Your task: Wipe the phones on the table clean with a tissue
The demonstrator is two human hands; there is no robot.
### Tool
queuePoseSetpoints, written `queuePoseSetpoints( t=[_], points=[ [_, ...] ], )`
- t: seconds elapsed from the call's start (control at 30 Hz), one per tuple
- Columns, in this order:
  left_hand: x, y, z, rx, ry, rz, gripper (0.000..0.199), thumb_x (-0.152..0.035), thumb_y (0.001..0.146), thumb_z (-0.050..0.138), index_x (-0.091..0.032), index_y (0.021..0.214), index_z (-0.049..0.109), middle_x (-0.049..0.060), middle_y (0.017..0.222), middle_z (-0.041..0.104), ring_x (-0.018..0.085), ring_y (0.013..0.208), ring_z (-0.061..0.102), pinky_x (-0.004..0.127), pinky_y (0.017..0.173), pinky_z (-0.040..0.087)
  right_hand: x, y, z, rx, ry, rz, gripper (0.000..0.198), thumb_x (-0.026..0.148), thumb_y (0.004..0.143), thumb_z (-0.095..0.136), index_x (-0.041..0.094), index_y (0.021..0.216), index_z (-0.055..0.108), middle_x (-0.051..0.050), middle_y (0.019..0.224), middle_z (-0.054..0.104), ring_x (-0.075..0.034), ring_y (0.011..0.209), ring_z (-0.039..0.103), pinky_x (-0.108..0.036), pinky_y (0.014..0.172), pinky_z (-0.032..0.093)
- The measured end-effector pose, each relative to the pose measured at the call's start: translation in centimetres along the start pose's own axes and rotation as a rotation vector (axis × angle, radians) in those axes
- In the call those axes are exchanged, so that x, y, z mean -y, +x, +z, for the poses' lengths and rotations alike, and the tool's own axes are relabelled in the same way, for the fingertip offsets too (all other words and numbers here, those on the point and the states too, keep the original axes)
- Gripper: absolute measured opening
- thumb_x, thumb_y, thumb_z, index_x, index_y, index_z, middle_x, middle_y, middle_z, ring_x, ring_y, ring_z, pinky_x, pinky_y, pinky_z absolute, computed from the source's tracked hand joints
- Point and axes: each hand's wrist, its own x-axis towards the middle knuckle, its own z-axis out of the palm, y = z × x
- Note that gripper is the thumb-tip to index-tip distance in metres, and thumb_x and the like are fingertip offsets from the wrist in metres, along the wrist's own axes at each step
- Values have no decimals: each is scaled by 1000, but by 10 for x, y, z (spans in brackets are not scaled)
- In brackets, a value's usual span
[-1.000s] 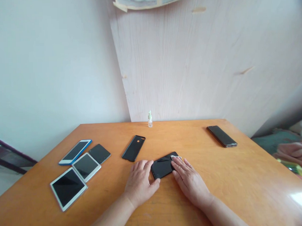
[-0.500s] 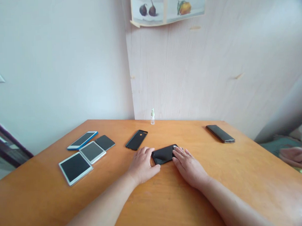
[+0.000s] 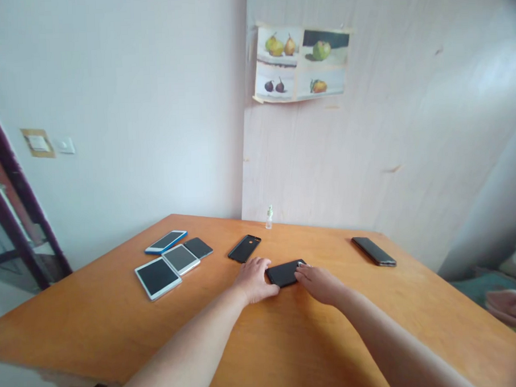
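A black phone [image 3: 286, 272] lies flat on the orange wooden table [image 3: 290, 340], between my two hands. My left hand [image 3: 255, 279] grips its left end, fingers curled on the edge. My right hand [image 3: 319, 283] lies over its right end. The fingertips press a small white cloth [image 3: 301, 264] against the phone; most of the cloth is hidden under the fingers.
Another black phone [image 3: 244, 248] lies face down behind my left hand, and a third [image 3: 374, 251] at the right. A blue-cased phone [image 3: 166, 241], a small dark phone [image 3: 198, 247] and two white tablets [image 3: 181, 258] [image 3: 158, 277] lie at the left. A small spray bottle [image 3: 269, 217] stands by the wall.
The view has tilted up and pulled back, so more wall, a fruit poster and a door frame show. Both hands stay on the black phone.
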Motion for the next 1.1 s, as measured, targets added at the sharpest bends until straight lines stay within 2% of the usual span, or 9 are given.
queuePoseSetpoints(
  t=[0.13,0.27,0.37,0.53,0.77,0.83,0.97,1.03,1.1],
  points=[
    [-2,3,1,14,1,-67,77,-51,52,77,-21,120,56,8,113,64,31,108,59,40,90,48,4,9,4,-49,-15,46,29,21,98,44,19,102,72,-14,117,71,-25,116,64,-40,102,47],
    [-5,-2,2,7,22,-106,77,-54,53,76,-22,120,57,9,117,63,32,111,57,41,93,46,6,7,14,-107,15,125,41,30,102,33,15,117,68,-17,134,60,-27,125,58,-42,103,47],
    [-3,-7,2,45,-23,-75,79,-58,54,74,-24,123,55,8,123,60,32,116,54,41,100,42,-3,4,24,-95,108,172,49,39,102,31,13,132,61,-15,144,51,-26,135,47,-42,112,40],
    [-1,-6,-2,84,-63,-107,71,-54,57,73,-26,120,56,7,125,59,31,118,51,39,100,41,-1,1,25,-72,138,219,52,39,98,36,11,135,58,-16,147,47,-29,138,42,-47,118,29],
    [-5,-2,-6,104,-59,-76,66,-54,64,69,-24,121,55,8,120,61,30,116,53,38,98,41,53,-8,-10,52,353,-72,52,46,103,27,22,142,52,-7,149,46,-24,141,39,-45,120,25],
    [-6,-1,-7,117,-43,-73,66,-52,63,70,-24,120,55,8,120,61,30,116,53,37,97,41,46,-6,-12,53,307,-13,51,43,103,28,21,143,51,-9,150,45,-25,141,38,-47,120,25],
    [-7,0,-6,102,-25,-67,64,-47,62,72,-25,119,56,8,119,61,30,114,55,37,96,42,29,-5,-13,24,110,244,46,32,101,32,15,134,58,-16,148,47,-29,141,38,-52,117,26],
    [-7,2,-5,92,-19,-63,63,-47,62,72,-24,119,56,8,118,61,30,114,55,37,96,42,37,-7,-16,32,123,188,45,32,102,32,15,132,60,-15,147,49,-28,141,39,-50,118,26],
    [-6,2,-3,92,-11,-53,61,-47,64,71,-23,118,56,9,118,61,30,114,55,37,96,42,53,-9,-20,49,215,33,46,35,103,29,17,134,58,-13,147,49,-26,139,41,-45,118,27]
  ],
)
